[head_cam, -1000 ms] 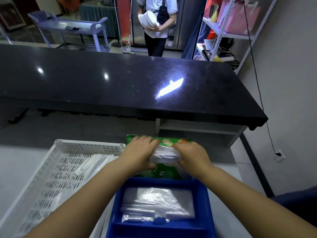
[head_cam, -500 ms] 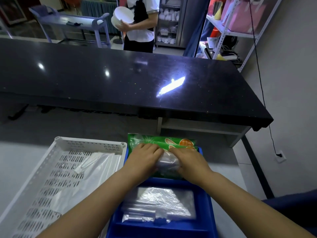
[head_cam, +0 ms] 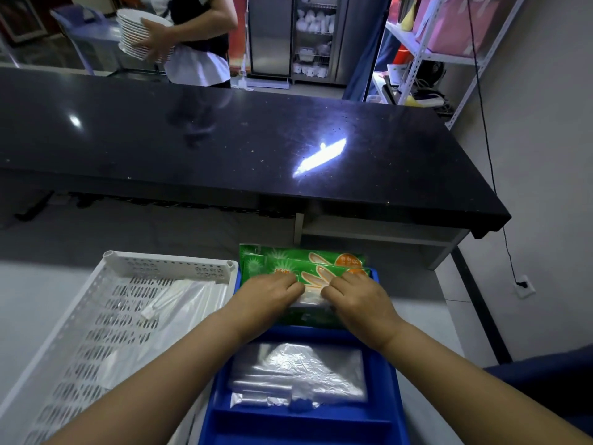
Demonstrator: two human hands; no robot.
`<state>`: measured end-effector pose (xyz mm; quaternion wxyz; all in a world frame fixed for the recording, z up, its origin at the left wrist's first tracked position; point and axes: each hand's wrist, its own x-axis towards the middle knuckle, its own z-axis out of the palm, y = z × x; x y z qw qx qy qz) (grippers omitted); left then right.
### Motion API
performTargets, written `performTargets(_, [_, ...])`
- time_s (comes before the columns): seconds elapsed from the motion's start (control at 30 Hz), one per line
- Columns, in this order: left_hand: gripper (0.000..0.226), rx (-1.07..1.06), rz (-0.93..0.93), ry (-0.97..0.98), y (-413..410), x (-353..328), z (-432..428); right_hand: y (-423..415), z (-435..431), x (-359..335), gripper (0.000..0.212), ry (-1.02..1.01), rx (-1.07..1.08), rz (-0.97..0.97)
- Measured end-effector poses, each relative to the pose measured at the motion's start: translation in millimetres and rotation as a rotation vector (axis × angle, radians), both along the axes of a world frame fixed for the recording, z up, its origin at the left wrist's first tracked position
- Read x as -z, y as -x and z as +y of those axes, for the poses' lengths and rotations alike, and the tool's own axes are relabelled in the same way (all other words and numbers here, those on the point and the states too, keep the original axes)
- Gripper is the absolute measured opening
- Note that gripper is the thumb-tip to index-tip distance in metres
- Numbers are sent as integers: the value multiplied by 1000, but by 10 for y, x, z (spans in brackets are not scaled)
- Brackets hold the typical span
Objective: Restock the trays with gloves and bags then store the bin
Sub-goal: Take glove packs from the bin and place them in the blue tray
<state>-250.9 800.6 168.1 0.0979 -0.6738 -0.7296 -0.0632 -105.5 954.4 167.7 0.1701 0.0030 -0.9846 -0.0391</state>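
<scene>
A blue tray (head_cam: 382,422) sits in front of me with a stack of clear plastic bags (head_cam: 298,370) in its near compartment. Green glove packets (head_cam: 308,263) fill its far compartment. My left hand (head_cam: 266,295) and my right hand (head_cam: 356,300) rest side by side on these packets, both pressing a small clear packet (head_cam: 311,298) between them. To the left stands a white perforated bin (head_cam: 106,319) with clear bags lying inside.
A long black counter (head_cam: 224,146) runs across just beyond the tray. Behind it a person (head_cam: 195,36) carries a stack of white plates (head_cam: 138,33). A metal shelf rack (head_cam: 433,53) stands at the back right, and a wall with a cable is on the right.
My hands have pushed the clear packet slightly down and flatter onto the green packets, exposing more of them. The person with the plates has moved from the middle to the left.
</scene>
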Motion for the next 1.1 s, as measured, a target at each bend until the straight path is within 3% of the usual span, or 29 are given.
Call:
performTargets(0.13, [28, -93, -19, 237, 169, -20, -192, -56, -37, 27, 25, 183, -29, -184])
performTargets(0.2, [18, -179, -133, 351, 220, -74, -257, -64, -75, -13, 21, 302, 2, -296])
performTargets(0.37, [54, -209, -397, 422, 128, -301, -341, 6, -84, -77, 17, 513, 168, -433])
performTargets(0.47, [61, -203, -606, 383, -39, -333, -293, 35, -90, -81, 23, 552, 228, -474])
performTargets(0.63, [26, -342, -470, 269, -120, -84, -195, 24, -114, -117, 33, 594, 272, -431])
performTargets(0.73, [12, -320, -533, 326, -105, -28, -171, -25, -122, -133, 31, 493, 236, -449])
performTargets(0.83, [3, -327, -636, 403, -36, -20, -137, -102, -131, -115, 28, 525, 263, -595])
performTargets(0.97, [5, -352, -704, 550, 23, -68, -58, -122, -108, -125, 22, 610, 317, -648])
performTargets(1.1, [13, -370, -703, 548, -6, -107, -47, -113, -126, -129, 9, 566, 321, -620])
